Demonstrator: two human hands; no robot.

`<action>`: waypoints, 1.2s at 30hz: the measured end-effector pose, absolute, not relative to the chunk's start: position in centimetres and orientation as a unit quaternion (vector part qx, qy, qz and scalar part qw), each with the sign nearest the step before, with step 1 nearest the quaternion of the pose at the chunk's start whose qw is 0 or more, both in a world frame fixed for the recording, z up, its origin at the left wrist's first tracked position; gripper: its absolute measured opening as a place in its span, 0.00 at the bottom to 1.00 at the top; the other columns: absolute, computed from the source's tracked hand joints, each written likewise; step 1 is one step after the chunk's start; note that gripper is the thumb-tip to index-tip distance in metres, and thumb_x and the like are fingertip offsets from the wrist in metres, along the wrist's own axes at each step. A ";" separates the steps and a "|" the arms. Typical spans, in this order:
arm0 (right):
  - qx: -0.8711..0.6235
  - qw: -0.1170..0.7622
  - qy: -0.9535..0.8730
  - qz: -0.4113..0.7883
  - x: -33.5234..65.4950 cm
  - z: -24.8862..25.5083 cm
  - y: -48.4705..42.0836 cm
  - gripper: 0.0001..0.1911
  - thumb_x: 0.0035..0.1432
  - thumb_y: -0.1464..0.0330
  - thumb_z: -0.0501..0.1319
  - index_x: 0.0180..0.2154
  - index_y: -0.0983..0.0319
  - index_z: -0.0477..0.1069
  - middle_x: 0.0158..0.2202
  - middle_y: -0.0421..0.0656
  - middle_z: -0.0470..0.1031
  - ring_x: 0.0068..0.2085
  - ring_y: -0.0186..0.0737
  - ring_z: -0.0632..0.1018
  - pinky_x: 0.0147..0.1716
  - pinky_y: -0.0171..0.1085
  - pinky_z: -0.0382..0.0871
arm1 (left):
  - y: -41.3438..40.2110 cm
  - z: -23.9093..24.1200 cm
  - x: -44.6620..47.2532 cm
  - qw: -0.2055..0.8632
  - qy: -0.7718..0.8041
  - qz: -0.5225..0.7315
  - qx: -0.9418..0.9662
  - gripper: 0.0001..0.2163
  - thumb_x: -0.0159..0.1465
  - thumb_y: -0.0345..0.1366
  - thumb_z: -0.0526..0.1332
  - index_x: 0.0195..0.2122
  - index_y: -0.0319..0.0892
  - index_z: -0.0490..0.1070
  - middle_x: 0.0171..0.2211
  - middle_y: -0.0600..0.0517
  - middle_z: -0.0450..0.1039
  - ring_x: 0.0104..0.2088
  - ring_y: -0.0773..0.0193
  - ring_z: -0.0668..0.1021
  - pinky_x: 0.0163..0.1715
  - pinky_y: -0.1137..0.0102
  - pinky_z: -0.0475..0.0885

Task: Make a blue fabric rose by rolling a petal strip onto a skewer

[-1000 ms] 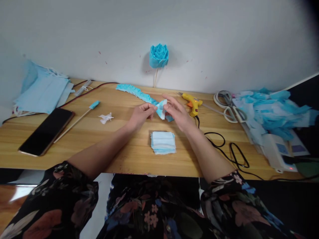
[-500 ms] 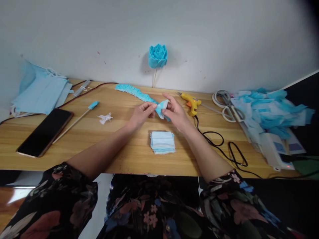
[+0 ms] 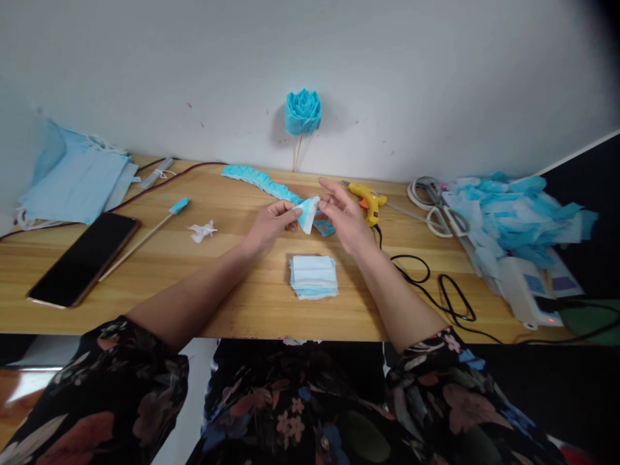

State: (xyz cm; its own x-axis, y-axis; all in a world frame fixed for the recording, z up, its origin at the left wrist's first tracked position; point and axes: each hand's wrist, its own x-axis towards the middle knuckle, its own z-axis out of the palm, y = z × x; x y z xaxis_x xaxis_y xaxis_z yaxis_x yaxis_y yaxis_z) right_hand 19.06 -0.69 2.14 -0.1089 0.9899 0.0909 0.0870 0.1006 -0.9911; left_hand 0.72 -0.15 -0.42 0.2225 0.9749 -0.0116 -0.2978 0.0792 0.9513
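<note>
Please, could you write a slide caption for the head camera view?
Left hand and right hand hold a folded blue-and-white piece above a wooden table.

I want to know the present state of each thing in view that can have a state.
Blue-white piece: folded
Left hand: pinching the piece
Right hand: fingers at the piece's edge
Square stack: layered, lying flat
Blue row: pieces overlapping
Blue flower: upright
Phone: screen dark
Glue gun: on its side
Scissors: lying; open or closed unclear
White device: red light lit
</note>
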 end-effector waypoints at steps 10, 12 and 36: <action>-0.473 0.490 -0.562 0.470 18.8 1.3 -0.4 0.30 0.55 0.56 0.67 0.58 0.56 0.72 0.39 0.41 0.77 0.41 0.41 0.78 0.43 0.41 0.76 | 0.0 -0.5 0.6 0.629 0.384 0.466 0.489 0.16 0.55 0.47 0.76 0.30 0.40 0.78 0.23 0.54 0.75 0.24 0.70 0.73 0.28 0.72 0.67; -0.479 0.486 -0.578 0.448 19.9 1.8 0.2 0.30 0.57 0.54 0.67 0.59 0.56 0.71 0.42 0.44 0.79 0.44 0.43 0.79 0.44 0.42 0.76 | 0.1 -0.5 0.5 0.626 0.394 0.472 0.480 0.15 0.55 0.45 0.76 0.27 0.39 0.77 0.22 0.54 0.74 0.23 0.70 0.72 0.28 0.73 0.67; -0.747 0.310 -0.512 0.289 30.6 2.2 0.3 0.06 0.58 0.67 0.62 0.36 0.61 0.75 0.32 0.42 0.76 0.29 0.36 0.75 0.25 0.34 0.75 | 0.3 0.0 0.2 0.691 0.352 0.532 0.340 0.13 0.60 0.40 0.75 0.31 0.40 0.73 0.26 0.54 0.76 0.27 0.70 0.76 0.31 0.74 0.69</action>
